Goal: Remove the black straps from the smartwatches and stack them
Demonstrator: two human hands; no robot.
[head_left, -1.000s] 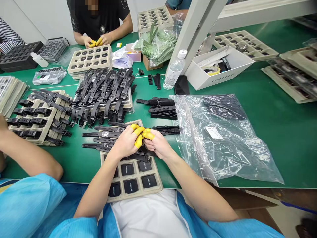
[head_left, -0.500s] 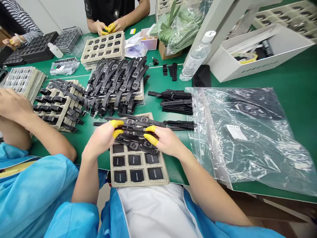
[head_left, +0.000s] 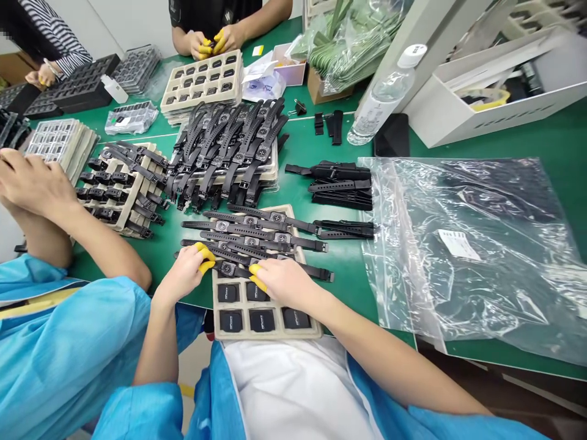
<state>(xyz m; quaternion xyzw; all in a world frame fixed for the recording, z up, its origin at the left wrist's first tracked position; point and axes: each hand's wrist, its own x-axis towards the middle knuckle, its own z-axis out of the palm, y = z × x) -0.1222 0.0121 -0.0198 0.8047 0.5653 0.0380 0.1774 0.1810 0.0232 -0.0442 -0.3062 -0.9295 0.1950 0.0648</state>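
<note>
A beige tray lies in front of me, with black square watch bodies in its near compartments. Across its far half lie several black smartwatches with straps stretched out sideways. My left hand, wearing yellow finger cots, pinches the left strap of the nearest smartwatch. At that watch's other end my right hand is closed on the right strap, its yellow-tipped fingers partly covering it. The watch lies low, over the row of the others, its back facing up.
A heap of strapped watches stands behind the tray. Loose black straps and a clear plastic bag lie to the right. A water bottle stands behind them. A co-worker's arm is close on my left.
Both hands have moved down toward the near side of the row with a watch between them. More watches now show uncovered on the tray. The whole view has shifted slightly.
</note>
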